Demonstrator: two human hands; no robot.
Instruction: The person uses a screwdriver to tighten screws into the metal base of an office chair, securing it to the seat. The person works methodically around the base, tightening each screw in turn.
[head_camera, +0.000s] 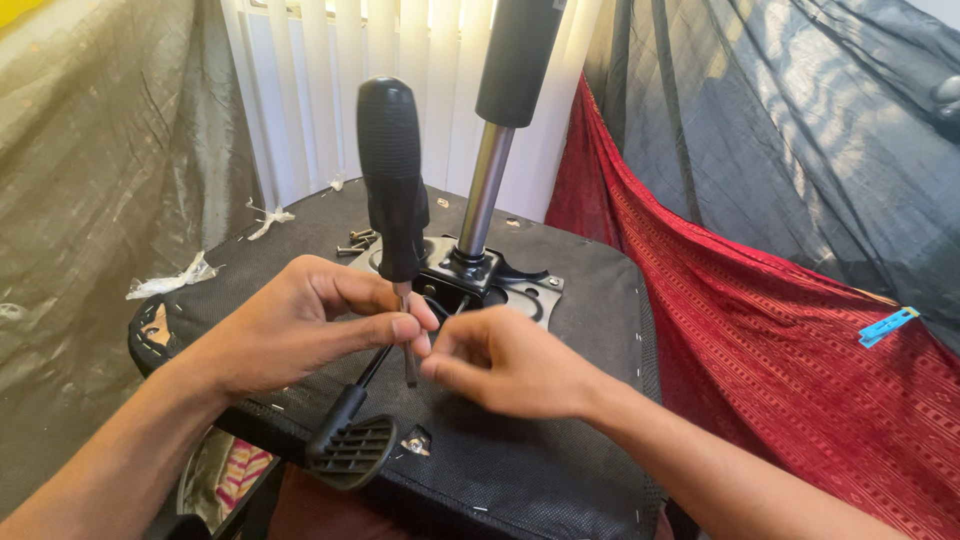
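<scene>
- The left hand (300, 325) pinches the metal shaft of a screwdriver (392, 180) just under its black ribbed handle, thumb and forefinger closed on it; the tool stands upright, tip down.
- The right hand (500, 362) meets it from the other side, fingertips bunched together at the shaft's lower end; whether they hold something small there cannot be told.
- Below the hands lies an upturned chair seat (540, 450) covered in black fabric.
- Bolted to it is a metal plate (520, 285), from which a steel gas cylinder (487, 185) rises.
- A black lever paddle (350, 450) sticks out at the near edge.
- Loose screws (357, 241) lie on the fabric beside the plate.
- Around: red patterned cloth (760, 340) to the right, grey netting (110, 170) to the left, white vertical blinds (330, 90) behind.
</scene>
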